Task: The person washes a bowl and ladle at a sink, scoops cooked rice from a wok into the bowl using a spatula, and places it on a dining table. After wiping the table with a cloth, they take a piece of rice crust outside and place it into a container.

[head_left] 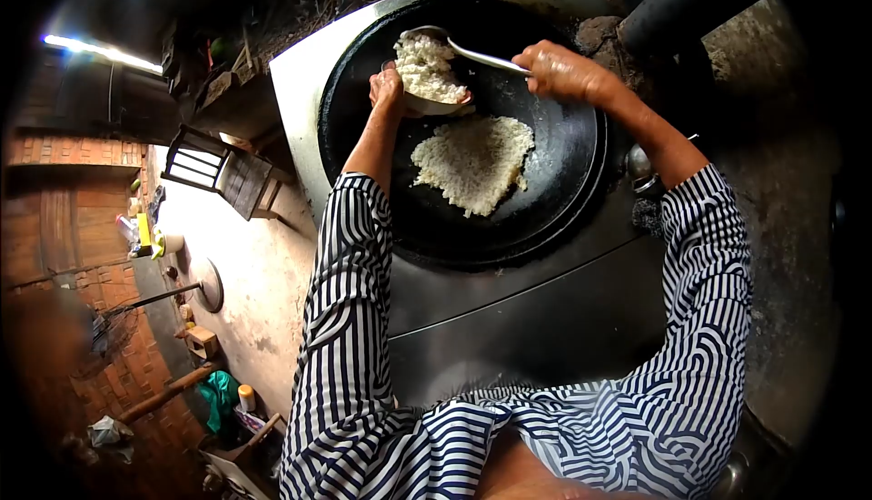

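- The left hand held a small bowl over the wok, its fingers gripping the side of the bowl.
- White, grainy food that looked like cooked rice was heaped above the bowl's rim.
- The right hand had its fingers closed around the handle of a metal spoon, which reached leftward from the fist.
- The spoon's head was at the far side of the heap, touching or just beside it; the exact contact could not be made out.
- Below the bowl, a flat, uneven layer of the same kind of grainy food lay on the bottom of the wok, with ragged edges and slightly yellowish spots along the rim.
- The large, dark wok sat in a metal stove top, its bare surface showing a grey sheen to the right of the layer.
- Both arms reached forward in striped sleeves, one on each side of the wok.
- To the right of the wok, near the right forearm, was a shiny metal vessel, partly hidden.
- A thick, dark pipe rose beyond the right hand.
- Off to the left, well apart from the wok, a wooden chair stood on the pale floor.
- Farther left were a brick wall and a green cloth.
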`<state>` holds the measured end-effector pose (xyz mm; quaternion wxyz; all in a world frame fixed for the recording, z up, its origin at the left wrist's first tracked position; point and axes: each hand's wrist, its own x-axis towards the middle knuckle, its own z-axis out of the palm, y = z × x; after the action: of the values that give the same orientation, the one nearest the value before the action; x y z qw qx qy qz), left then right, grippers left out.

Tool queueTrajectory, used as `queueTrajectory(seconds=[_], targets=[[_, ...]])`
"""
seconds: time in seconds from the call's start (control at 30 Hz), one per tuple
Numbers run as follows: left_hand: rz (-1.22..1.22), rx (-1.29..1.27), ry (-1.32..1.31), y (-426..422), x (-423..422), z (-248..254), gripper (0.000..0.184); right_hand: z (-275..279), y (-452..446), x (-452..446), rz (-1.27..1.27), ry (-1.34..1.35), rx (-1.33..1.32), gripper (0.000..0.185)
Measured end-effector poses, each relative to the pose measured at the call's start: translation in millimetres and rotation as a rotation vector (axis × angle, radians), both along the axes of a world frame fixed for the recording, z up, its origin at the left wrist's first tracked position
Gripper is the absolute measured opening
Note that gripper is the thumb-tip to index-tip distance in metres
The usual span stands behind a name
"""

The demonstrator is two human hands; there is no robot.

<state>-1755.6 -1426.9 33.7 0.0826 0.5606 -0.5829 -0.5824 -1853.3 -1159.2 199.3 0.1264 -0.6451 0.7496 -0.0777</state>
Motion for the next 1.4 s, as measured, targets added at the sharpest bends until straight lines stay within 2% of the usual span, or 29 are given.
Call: queueTrajectory(seconds=[0.03,0.07,0.1,0.13,0.2,0.23,0.3,0.33,0.4,0.43,0.47,0.53,0.6,0.67,0.73,0.77,0.83,0.87,0.93,1.0,1.1,1.27,1.4], targets=[[0.061,0.116,0.093,9.0,6.3,16.8,0.054,4.5,-1.0,17.6,-0.100,0.024,0.074,0.030],[0.063,0.115,0.095,10.2,11.0,11.8,0.054,9.2,4.2,43.2,-0.201,0.049,0.148,0.033],[-0.002,0.059,0.089,9.5,15.3,0.0,0.053,-10.2,16.1,60.1,-0.159,0.182,0.078,0.036],[0.034,0.086,0.099,7.9,15.7,-12.7,0.048,-32.2,27.5,77.1,-0.116,0.314,0.007,0.040],[0.109,0.138,0.119,4.6,16.4,-38.5,0.038,-32.2,40.2,115.1,-0.110,0.332,0.146,0.039],[0.097,0.107,0.126,-1.3,15.1,-65.4,0.034,-38.3,48.8,127.7,-0.108,0.382,0.131,0.041],[0.280,0.242,0.357,48.9,37.9,3.3,0.024,-51.2,64.5,146.0,-0.122,0.466,0.066,0.047],[0.280,0.241,0.357,63.4,49.0,7.1,0.024,-54.1,72.2,154.1,-0.132,0.477,-0.003,0.050],[0.366,0.278,0.709,79.9,61.5,13.4,0.028,-59.2,90.5,163.3,-0.138,0.453,0.005,0.053],[0.329,0.240,0.732,69.9,62.2,-15.8,0.036,-56.1,100.8,165.4,-0.138,0.454,0.004,0.053],[0.268,0.164,0.855,80.8,69.7,-10.7,0.046,-49.0,111.7,166.4,-0.160,0.382,-0.003,0.055],[0.232,0.180,0.823,92.0,82.0,-0.3,0.053,-27.4,129.2,165.3,-0.240,0.180,0.042,0.057],[0.198,0.167,1.112,92.9,87.7,5.1,0.058,-26.6,141.4,158.2,-0.264,-0.115,-0.372,0.054],[0.145,0.132,1.171,89.5,102.9,1.4,0.063,-11.1,145.7,161.9,-0.367,-0.408,-0.468,0.049],[0.116,0.050,0.938,68.5,111.4,-3.5,0.064,24.8,138.0,154.8,-0.818,-1.130,-0.220,0.046],[0.120,0.066,1.007,63.6,116.3,-3.4,0.063,23.7,137.8,147.7,-0.845,-1.204,-0.300,0.047],[0.084,0.068,1.073,58.2,133.6,-6.2,0.062,19.9,139.9,121.4,-0.798,-1.218,-0.263,0.047],[0.092,0.064,1.018,57.1,144.0,-3.0,0.065,17.9,137.9,107.3,-0.838,-1.219,-0.190,0.030],[0.067,0.073,0.991,61.1,162.4,15.4,0.067,-0.3,140.0,72.0,-0.813,-1.292,-0.077,0.010],[0.054,0.048,0.948,57.4,179.4,26.0,0.069,-6.8,137.1,50.7,-0.857,-1.319,-0.009,0.009],[-0.072,0.057,1.046,56.8,205.6,47.0,0.077,-18.4,125.8,30.4,-0.873,-1.304,0.142,0.013],[-0.084,0.076,1.005,51.3,239.8,66.2,0.073,-28.0,93.4,33.6,-0.813,-1.276,0.245,0.016],[-0.063,0.100,0.946,50.3,265.7,66.9,0.070,-37.1,71.5,38.8,-0.700,-1.370,0.315,0.016]])
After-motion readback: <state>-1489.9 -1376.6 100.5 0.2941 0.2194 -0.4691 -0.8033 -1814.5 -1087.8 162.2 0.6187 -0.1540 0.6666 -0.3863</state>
